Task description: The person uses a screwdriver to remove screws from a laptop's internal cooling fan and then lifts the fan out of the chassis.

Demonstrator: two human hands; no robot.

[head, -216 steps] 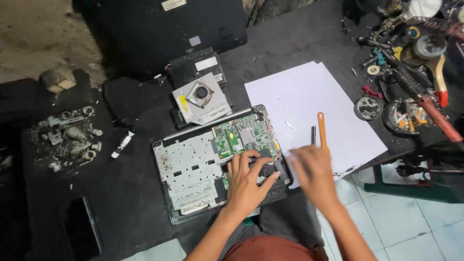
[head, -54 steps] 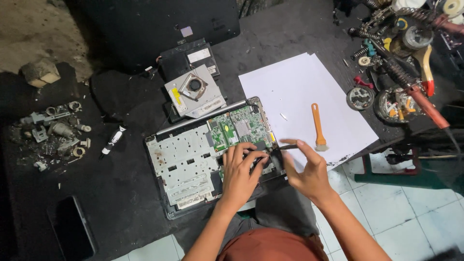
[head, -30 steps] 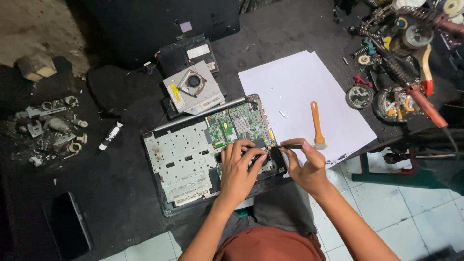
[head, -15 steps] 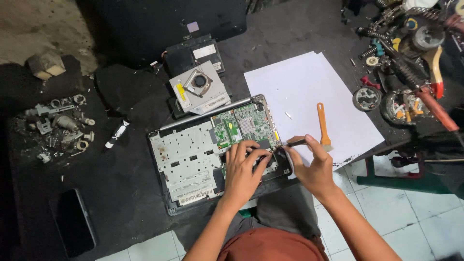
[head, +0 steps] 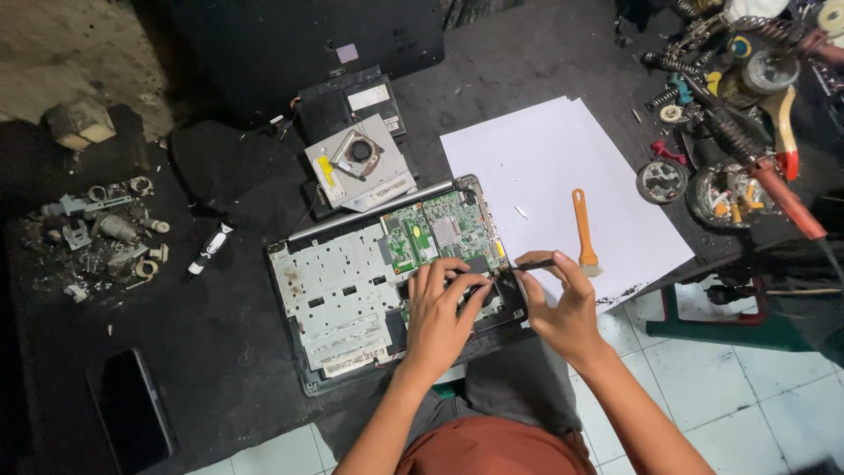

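Observation:
An opened laptop base (head: pixel 343 290) lies on the dark table, its green circuit board (head: pixel 440 230) exposed at the upper right. My left hand (head: pixel 440 312) rests on the lower right part of the base, fingers spread and pressing on a dark component. My right hand (head: pixel 563 303) sits at the base's right edge and pinches a thin dark screwdriver (head: pixel 534 263) that points left toward the board. An orange-handled brush (head: pixel 584 232) lies on white paper (head: pixel 554 176) just beyond my right hand.
A removed metal plate with a fan (head: pixel 360 163) and a dark drive (head: pixel 352 101) lie behind the laptop. Metal scrap parts (head: pixel 97 233) sit at left, a phone (head: pixel 132 409) at lower left, a small pen-like tool (head: pixel 208 249) nearby. Tools and springs (head: pixel 730 114) crowd the right.
My right hand left the orange brush on the paper, took up the thin screwdriver and brought it to the laptop's right edge. My left hand stayed on the base throughout.

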